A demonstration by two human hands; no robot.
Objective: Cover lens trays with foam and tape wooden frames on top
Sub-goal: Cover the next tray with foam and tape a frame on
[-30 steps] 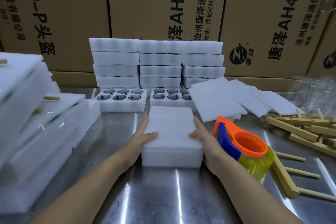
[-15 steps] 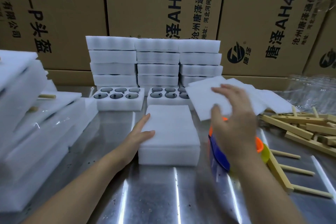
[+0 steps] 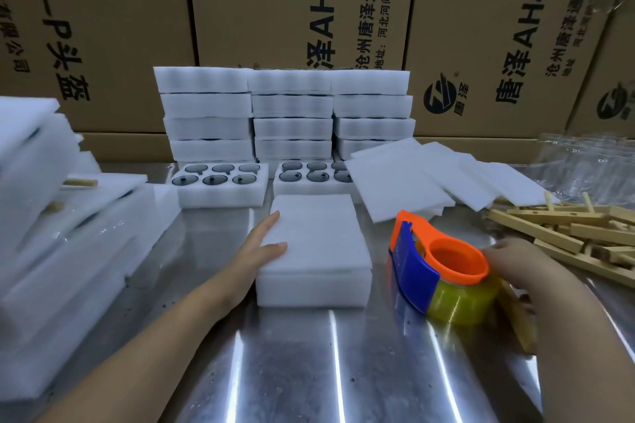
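Wall of brown printed cartons (image 3: 275,10) at the back, steel tabletop (image 3: 309,371) in front. Left: leaning pile of finished packs (image 3: 51,233). Back: three stacks of foam trays (image 3: 292,113) with two open lens trays (image 3: 223,189) at their foot. Loose foam sheets (image 3: 412,182) are fanned to the right, heap of wooden frames (image 3: 567,233) far right.

Covered tray (image 3: 316,285) sits mid-tabletop, just in front of the open ones, foam sheet (image 3: 319,237) on top. Its long axis runs away from the person toward the cartons, and a short side faces them. Sheet lies about square with the tray.

Change: a second ago both hands flanked the tray, squaring the sheet. Left hand (image 3: 254,251) hasn't moved. Its fingers are straight along the left wall with the thumb on the sheet: grip released, only steadying. Right hand (image 3: 512,261) left the tray, passed over the tape dispenser (image 3: 443,268) and is now down on its far side, at the single wooden frame (image 3: 519,316) lying there. Its fingertips are hidden behind the tape roll, so can't tell whether that grip has closed on anything.

Reads as: covering done for this tray, frame pick-up starting, taping not begun. That frame's visible rail runs near-to-far, roughly parallel to the tray, so probably little turning needed. Dispenser lies on its side, orange ring up, blue end toward the tray.
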